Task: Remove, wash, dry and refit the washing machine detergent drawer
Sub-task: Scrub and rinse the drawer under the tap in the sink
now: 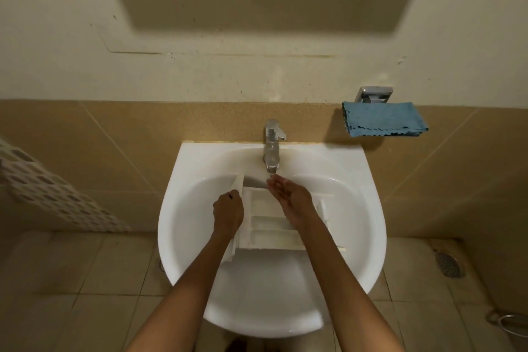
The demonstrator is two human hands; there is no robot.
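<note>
The white detergent drawer (267, 227) lies in the white sink basin (183, 237), its compartments facing up and its front panel to the left. My left hand (228, 213) grips the drawer's left edge near the front panel. Over the drawer's far end my right hand (291, 198) is held palm up with straight fingers, its fingertips just under the spout of the chrome tap (272, 148). I cannot tell whether water is running.
A folded blue cloth (384, 118) hangs on a chrome holder (374, 94) on the wall to the right of the tap. A white perforated basket (48, 194) stands at the left. A floor drain (448, 264) lies at the lower right.
</note>
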